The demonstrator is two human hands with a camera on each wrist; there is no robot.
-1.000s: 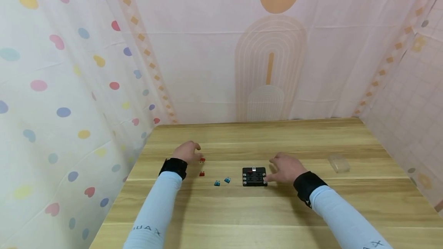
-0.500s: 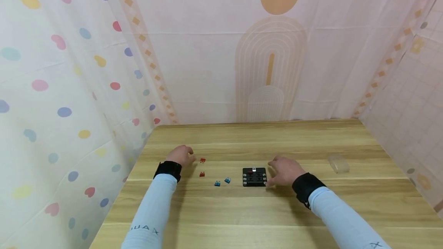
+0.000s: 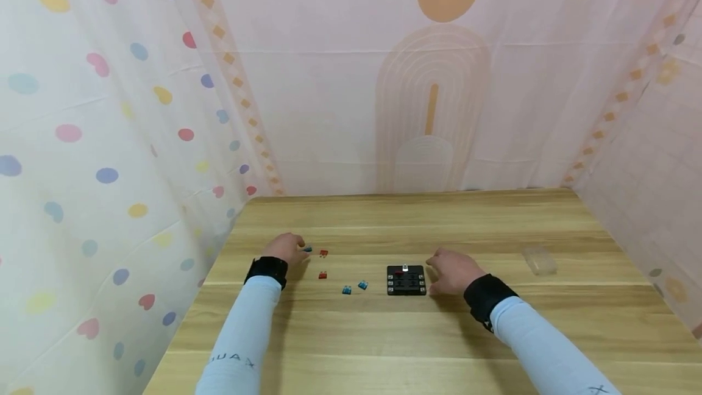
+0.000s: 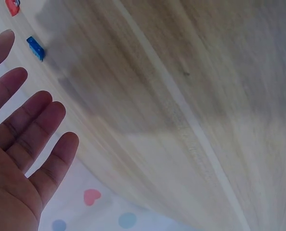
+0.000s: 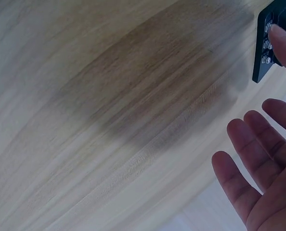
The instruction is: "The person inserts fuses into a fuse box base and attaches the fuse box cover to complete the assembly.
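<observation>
**Fingers [image 4: 54, 161] of both hands loose, a blue fuse now in sight**

Half a second ago no fuse shows at the left hand's fingertips; now the left blue fuse [image 3: 308, 249] does. The left hand [image 3: 284, 249] has drawn leftward from the far red fuse [image 3: 323, 253] since a second ago. In the left wrist view its fingers are spread and relaxed, grasping nothing, and the blue fuse lies on the desk [image 3: 384, 340] just beyond the thumb and forefinger, apart from them. This suggests the fuse is laid down and the left hand is free, though where it was hidden cannot be told.

The right hand [image 3: 454, 271] is also released, its fingers apart, just right of the black block [image 3: 406, 281]. Its thumb overlapped the block's edge a second ago; whether it touches now cannot be told.

Four other fuses lie where they were: the far red one just right of the left blue one, the near red fuse [image 3: 322, 275] nearer the person, then two blue fuses [image 3: 347, 290] between it and the block. A clear cover [image 3: 540, 260] lies well apart, beyond the right hand.

The far red fuse looks the likeliest obstacle, close beside the left blue one. A patterned curtain [image 3: 323, 108] hangs behind the desk.
</observation>
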